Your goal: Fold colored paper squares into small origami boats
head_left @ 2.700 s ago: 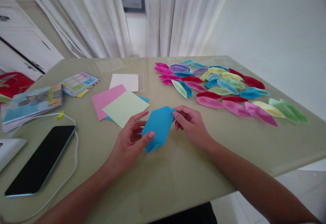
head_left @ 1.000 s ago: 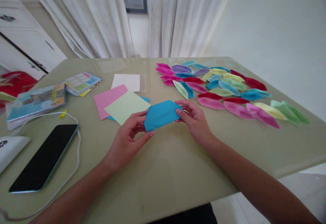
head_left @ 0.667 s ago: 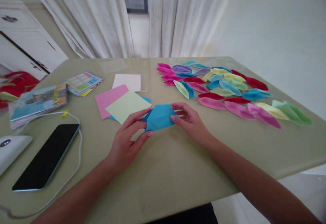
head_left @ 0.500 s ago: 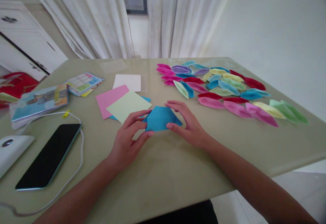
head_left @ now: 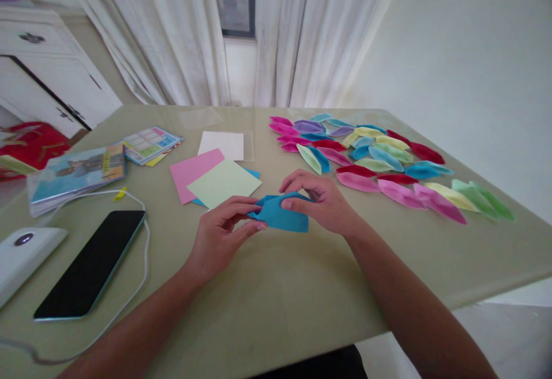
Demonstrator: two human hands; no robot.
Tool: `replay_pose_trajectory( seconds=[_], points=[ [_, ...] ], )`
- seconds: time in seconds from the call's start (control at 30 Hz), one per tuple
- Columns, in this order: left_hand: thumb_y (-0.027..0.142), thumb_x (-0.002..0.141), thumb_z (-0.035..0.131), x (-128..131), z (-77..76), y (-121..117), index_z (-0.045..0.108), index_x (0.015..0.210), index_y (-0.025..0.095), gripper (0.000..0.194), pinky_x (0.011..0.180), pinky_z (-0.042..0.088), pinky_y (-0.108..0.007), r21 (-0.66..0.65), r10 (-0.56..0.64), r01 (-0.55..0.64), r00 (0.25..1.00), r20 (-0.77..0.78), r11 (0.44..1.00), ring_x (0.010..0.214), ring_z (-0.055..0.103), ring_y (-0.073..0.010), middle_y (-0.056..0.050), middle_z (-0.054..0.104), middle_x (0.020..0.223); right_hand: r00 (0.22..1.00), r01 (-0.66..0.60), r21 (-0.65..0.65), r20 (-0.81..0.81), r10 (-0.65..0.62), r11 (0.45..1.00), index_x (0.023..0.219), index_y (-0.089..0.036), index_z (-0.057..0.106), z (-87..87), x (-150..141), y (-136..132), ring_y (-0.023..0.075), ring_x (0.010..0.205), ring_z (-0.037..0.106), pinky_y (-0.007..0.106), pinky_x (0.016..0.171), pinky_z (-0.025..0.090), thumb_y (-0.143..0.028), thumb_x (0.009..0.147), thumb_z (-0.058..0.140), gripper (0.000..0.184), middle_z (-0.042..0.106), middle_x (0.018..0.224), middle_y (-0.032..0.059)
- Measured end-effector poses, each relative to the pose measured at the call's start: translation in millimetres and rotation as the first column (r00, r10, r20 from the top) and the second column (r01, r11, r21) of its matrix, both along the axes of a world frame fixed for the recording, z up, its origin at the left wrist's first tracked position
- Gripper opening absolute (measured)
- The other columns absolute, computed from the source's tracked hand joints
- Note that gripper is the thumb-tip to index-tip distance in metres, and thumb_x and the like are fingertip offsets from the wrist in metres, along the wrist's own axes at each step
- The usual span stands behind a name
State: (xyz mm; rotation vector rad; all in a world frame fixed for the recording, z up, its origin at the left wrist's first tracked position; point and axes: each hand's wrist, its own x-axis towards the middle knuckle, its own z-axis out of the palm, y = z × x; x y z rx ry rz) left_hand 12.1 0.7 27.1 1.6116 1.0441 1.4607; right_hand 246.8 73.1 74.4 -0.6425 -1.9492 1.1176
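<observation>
A folded piece of blue origami paper (head_left: 284,218) is held between both hands over the near middle of the table. My left hand (head_left: 219,232) pinches its left end, thumb in front and fingers behind. On the other side, my right hand (head_left: 321,201) grips its upper right part, the thumb lying across the front face. The paper's upper edge looks parted, with a flap showing between the hands. Just beyond my left hand lie loose square sheets: a pale green sheet (head_left: 224,183), a pink sheet (head_left: 194,172) and a blue one mostly covered by them.
Several rows of folded coloured paper pieces (head_left: 375,163) spread over the table's right side. White paper (head_left: 222,144) lies at the back. On the left are booklets (head_left: 80,172), cards (head_left: 150,143), a phone (head_left: 90,264), a white cable (head_left: 145,252) and a white device (head_left: 28,258).
The blue paper has been tilted and its top edge has opened, so a long front face now shows. My right hand has closed onto it, and the view has shifted slightly.
</observation>
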Motion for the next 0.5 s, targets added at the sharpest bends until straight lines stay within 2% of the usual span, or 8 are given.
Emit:
replay_pose_trajectory(
  seconds=[0.1, 0.2, 0.27, 0.4, 0.5],
  points=[
    [0.025, 0.084, 0.087, -0.5, 1.0, 1.4, 0.082, 0.106, 0.025, 0.023, 0.083, 0.065, -0.028, -0.084, -0.024, 0.026, 0.999, 0.023, 0.996, 0.096, 0.077, -0.0185, -0.005, 0.078, 0.113, 0.998, -0.049, -0.065, -0.032, 0.047, 0.997, 0.091, -0.022, 0.077, -9.2, 8.5, -1.2, 0.0192, 0.1, 0.068, 0.031, 0.085, 0.054, -0.028, 0.091, 0.083, 0.009, 0.07, 0.109, 0.0049],
    [0.026, 0.088, 0.083, -0.9, 1.8, 1.3, 0.082, 0.108, 0.024, 0.019, 0.083, 0.065, -0.028, -0.156, -0.046, 0.051, 0.998, 0.036, 0.986, 0.097, 0.077, -0.0194, -0.006, 0.079, 0.108, 0.998, -0.064, -0.148, -0.036, 0.06, 0.987, 0.092, -0.021, 0.075, -11.5, 12.5, -3.1, 0.018, 0.094, 0.067, 0.03, 0.08, 0.054, -0.029, 0.094, 0.079, 0.009, 0.07, 0.107, 0.0051],
    [0.026, 0.09, 0.081, -0.3, 1.8, 0.6, 0.082, 0.107, 0.023, 0.018, 0.084, 0.065, -0.029, -0.187, -0.051, 0.06, 0.997, 0.053, 0.98, 0.098, 0.077, -0.0203, -0.006, 0.079, 0.107, 0.997, -0.076, -0.154, -0.023, 0.073, 0.985, 0.093, -0.021, 0.076, -11.6, 12.2, -3.8, 0.0183, 0.094, 0.067, 0.031, 0.08, 0.055, -0.031, 0.094, 0.079, 0.01, 0.071, 0.107, 0.0054],
    [0.025, 0.089, 0.081, 2.6, 2.1, -1.5, 0.08, 0.111, 0.023, 0.021, 0.089, 0.066, -0.034, -0.213, -0.07, 0.09, 0.992, 0.101, 0.973, 0.103, 0.077, -0.0223, -0.007, 0.079, 0.111, 0.996, -0.09, -0.044, 0.023, 0.091, 0.995, 0.1, -0.024, 0.079, -11.7, 9.2, -5.4, 0.0208, 0.098, 0.069, 0.036, 0.087, 0.057, -0.032, 0.091, 0.082, 0.012, 0.071, 0.108, 0.0056],
    [0.024, 0.09, 0.08, 4.8, 3.2, -2.5, 0.079, 0.112, 0.023, 0.022, 0.092, 0.066, -0.034, -0.204, -0.07, 0.097, 0.989, 0.133, 0.974, 0.107, 0.076, -0.0215, -0.007, 0.078, 0.113, 0.993, -0.058, 0.078, 0.104, 0.05, 0.995, 0.098, -0.027, 0.082, -10.8, 7.4, -8.4, 0.0229, 0.105, 0.067, 0.041, 0.093, 0.057, -0.033, 0.088, 0.085, 0.011, 0.068, 0.114, 0.0058]
  ],
)
